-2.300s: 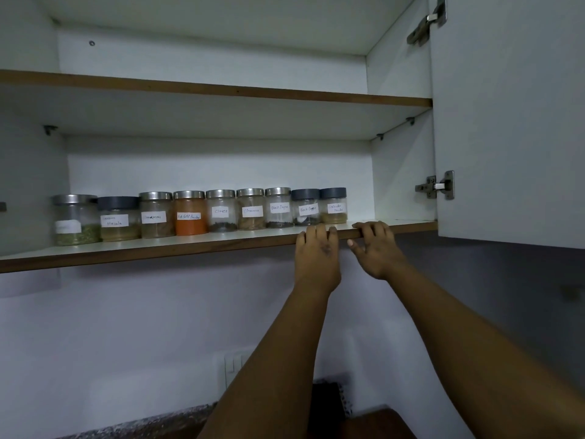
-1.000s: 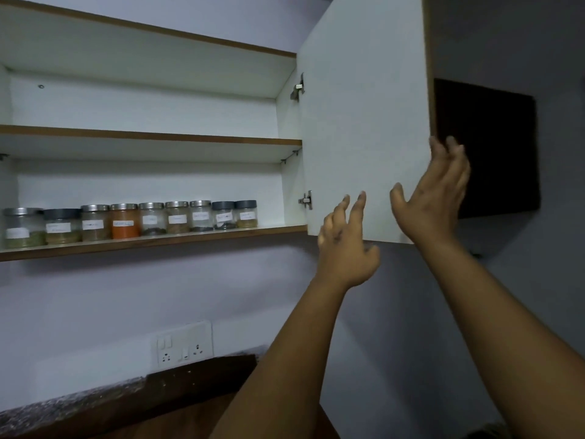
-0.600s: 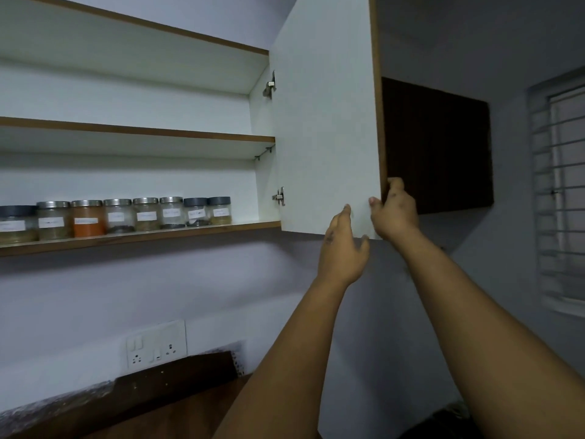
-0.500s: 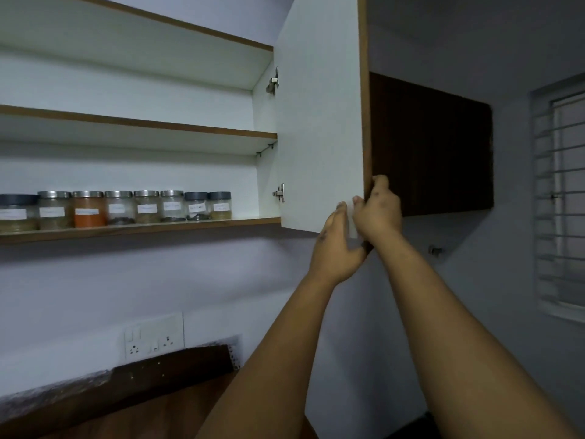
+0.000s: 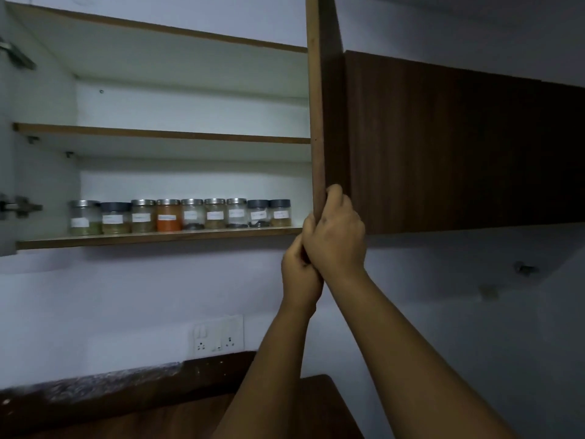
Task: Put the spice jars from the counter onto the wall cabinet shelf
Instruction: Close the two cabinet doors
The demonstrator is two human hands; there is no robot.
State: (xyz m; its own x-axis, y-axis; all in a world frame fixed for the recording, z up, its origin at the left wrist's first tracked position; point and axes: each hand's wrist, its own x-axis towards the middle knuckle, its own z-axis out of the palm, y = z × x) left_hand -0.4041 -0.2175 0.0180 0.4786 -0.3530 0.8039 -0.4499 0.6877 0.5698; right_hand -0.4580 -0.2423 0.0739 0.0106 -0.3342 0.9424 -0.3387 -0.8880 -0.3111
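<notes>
- Gripping the lower free edge of the cabinet door (image 5: 317, 122), both hands meet at its bottom corner in the head view.
- The right hand (image 5: 337, 236) wraps the door edge, its fingers curled round the wood and its thumb side up against the edge.
- The left hand (image 5: 299, 270) sits just below and to the left of the right hand, fingers curled, touching the right hand and the door's bottom corner; how much of the door it holds is hidden by the right hand.
- The door stands edge-on to the camera, showing its brown edge strip and dark wood-grain face.
- Left of the door, the spice jars (image 5: 180, 215) stand in one row on the lower shelf (image 5: 152, 237) of the wall cabinet, nine of them, upright and close side by side.
- Most jars have silver lids; three have dark lids, one second from the far end and two nearest the door. Each carries a white label, too blurred to read.
- One jar (image 5: 168, 216) near the middle of the row holds orange powder.
- The upper shelf (image 5: 158, 134), left of the door and above the jars, is bare.
- A closed dark cabinet front (image 5: 459, 144) lies right of the door.
- Below the door, a white socket plate (image 5: 217, 337) sits on the wall, and the dark tabletop (image 5: 95, 394) runs beneath it.
</notes>
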